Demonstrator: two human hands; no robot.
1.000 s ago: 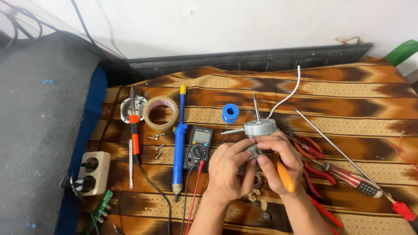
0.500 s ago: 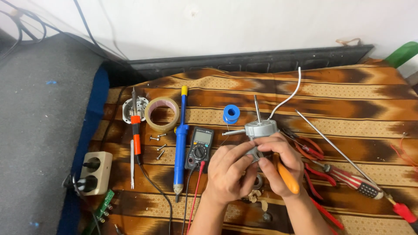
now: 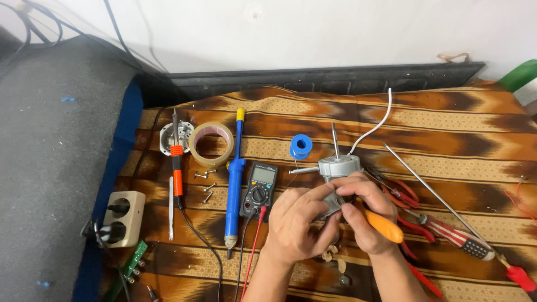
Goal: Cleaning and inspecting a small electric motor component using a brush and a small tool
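A brown patterned cloth [image 3: 447,117] covered the work surface; both hands met at its middle, the left hand [image 3: 296,223] and right hand [image 3: 366,215] with fingers clenched around a small grey motor [image 3: 338,168], held just above the cloth; the right hand also gripped an orange-handled screwdriver [image 3: 383,225]; a multimeter [image 3: 259,182], blue solder pump [image 3: 234,173], tape roll [image 3: 211,144] and loose screws [image 3: 206,187] lay to the left.

Multimeter [image 3: 259,190] between desoldering pump [image 3: 235,173] and motor [image 3: 337,170]
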